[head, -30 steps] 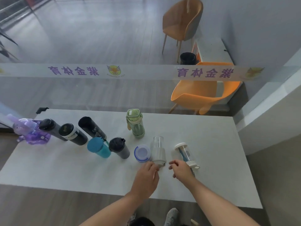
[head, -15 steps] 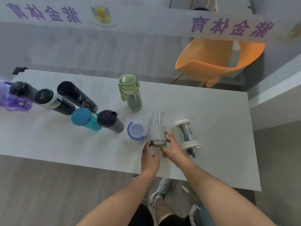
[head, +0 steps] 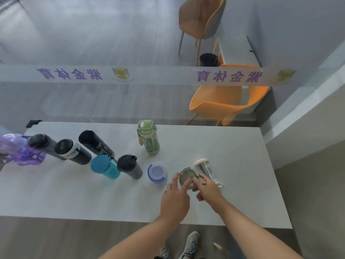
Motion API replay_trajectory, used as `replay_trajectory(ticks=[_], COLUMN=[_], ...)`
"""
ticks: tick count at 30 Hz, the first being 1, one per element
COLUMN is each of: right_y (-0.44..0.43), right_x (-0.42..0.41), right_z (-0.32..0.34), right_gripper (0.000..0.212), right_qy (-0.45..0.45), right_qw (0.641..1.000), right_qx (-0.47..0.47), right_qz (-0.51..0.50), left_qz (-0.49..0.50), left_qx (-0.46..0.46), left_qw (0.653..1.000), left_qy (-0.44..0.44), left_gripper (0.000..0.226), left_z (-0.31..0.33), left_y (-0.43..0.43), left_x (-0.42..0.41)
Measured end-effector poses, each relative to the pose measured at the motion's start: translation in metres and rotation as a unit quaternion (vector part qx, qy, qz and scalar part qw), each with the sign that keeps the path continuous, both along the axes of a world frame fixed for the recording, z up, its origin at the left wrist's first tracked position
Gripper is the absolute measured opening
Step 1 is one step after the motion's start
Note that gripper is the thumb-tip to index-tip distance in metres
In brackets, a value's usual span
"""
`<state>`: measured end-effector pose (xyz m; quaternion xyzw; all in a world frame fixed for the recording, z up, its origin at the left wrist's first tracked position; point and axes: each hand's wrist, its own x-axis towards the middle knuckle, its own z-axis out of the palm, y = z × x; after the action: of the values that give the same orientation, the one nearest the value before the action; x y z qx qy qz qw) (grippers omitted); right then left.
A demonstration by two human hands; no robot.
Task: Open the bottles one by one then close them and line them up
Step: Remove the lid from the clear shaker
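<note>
A small clear bottle with a grey end (head: 186, 177) is tipped so that its round grey face points up at me, near the table's front right. My left hand (head: 175, 199) grips its left side and my right hand (head: 209, 187) pinches its right side. Right behind it stands a clear bottle with a white lid (head: 206, 169). To the left are a white bottle with a blue lid (head: 157, 173), a dark grey bottle (head: 129, 166), a teal bottle (head: 104, 166) and a green bottle (head: 148, 136).
Further left on the white table (head: 233, 193) stand a tall black bottle (head: 95, 143), a black bottle with a silver ring (head: 72, 151), another black bottle (head: 44, 144) and a purple bottle (head: 20, 152). A glass partition and an orange chair (head: 224, 101) lie beyond the far edge.
Both hands have closed round the small clear bottle and tipped it, so its grey end now faces up. The other bottles have not moved.
</note>
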<state>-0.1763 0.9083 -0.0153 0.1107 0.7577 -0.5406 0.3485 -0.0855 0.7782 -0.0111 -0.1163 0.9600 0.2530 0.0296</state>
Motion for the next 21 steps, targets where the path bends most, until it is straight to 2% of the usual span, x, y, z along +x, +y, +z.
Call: replay_trajectory(ticks=[4,8,12,15,18,21], right_y=[-0.003,0.012,0.048,0.082,0.105,0.115], right_x=[-0.013,-0.015,-0.020,-0.023,-0.029,-0.040], right_z=[0.006,0.015,0.006,-0.005,-0.024,-0.051], right_gripper=[0.049,0.035,0.027,0.025,0.029,0.035], right_qy=[0.013,0.001,0.042,0.107,0.093,0.081], right_qw=[1.000,1.000,0.996,0.979,0.971,0.969], right_qx=[0.010,0.016,0.075,0.174,0.221,0.228], right_qz=[0.004,0.020,-0.022,-0.020,-0.008,0.043], left_qz=[-0.060,-0.096,-0.084,-0.148,-0.208,-0.242], left_qx=[-0.091,-0.107,-0.121,-0.108,-0.049,-0.048], left_qw=[0.994,0.989,0.988,0.983,0.977,0.969], left_qy=[-0.008,-0.031,-0.037,-0.003,0.013,0.009], left_gripper=[0.065,0.056,0.061,0.058,0.050,0.045], left_z=[0.007,0.009,0.009,0.010,-0.005,-0.024], left_y=[-0.005,0.003,0.010,0.023,0.045,0.070], left_x=[-0.021,-0.017,-0.017,-0.015,-0.013,-0.023])
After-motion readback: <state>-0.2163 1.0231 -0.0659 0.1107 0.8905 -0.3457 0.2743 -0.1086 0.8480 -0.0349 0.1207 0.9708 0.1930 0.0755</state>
